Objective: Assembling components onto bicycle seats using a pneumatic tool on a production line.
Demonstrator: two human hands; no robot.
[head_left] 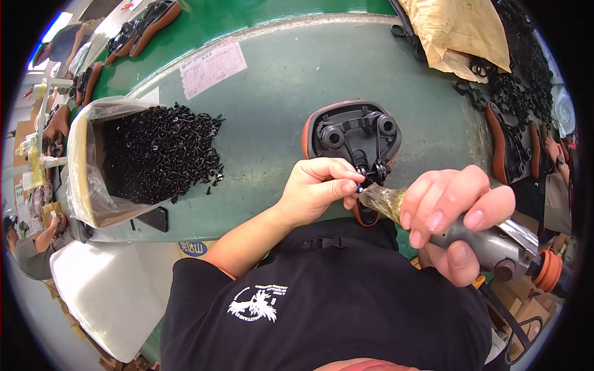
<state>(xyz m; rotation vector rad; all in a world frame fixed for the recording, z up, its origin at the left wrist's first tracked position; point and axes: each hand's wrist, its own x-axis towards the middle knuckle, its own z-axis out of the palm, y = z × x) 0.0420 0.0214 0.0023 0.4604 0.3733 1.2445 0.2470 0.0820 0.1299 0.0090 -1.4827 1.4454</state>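
A bicycle saddle [356, 154] lies upside down on the table, its black underside with two round coil-like parts facing up and an orange-brown rim around it. By the saddle's narrow end, my left hand [318, 190] is closed, pinching a small dark screw [360, 187] between thumb and fingertips. My right hand [455, 216] wraps around a silver power screwdriver [476, 244], whose front is covered in clear, yellowish wrapping. The driver's tip points left and meets the screw at my left fingertips. Whether the screw sits in the saddle is hidden by my fingers.
At the left, a plastic-lined box [83, 167] lies on its side, spilling many black screws [164, 151] onto the green table [272, 80]. A paper sheet [213, 67] lies farther back. A brown paper sack [458, 34] and more saddles [498, 142] are at right. Other people work nearby.
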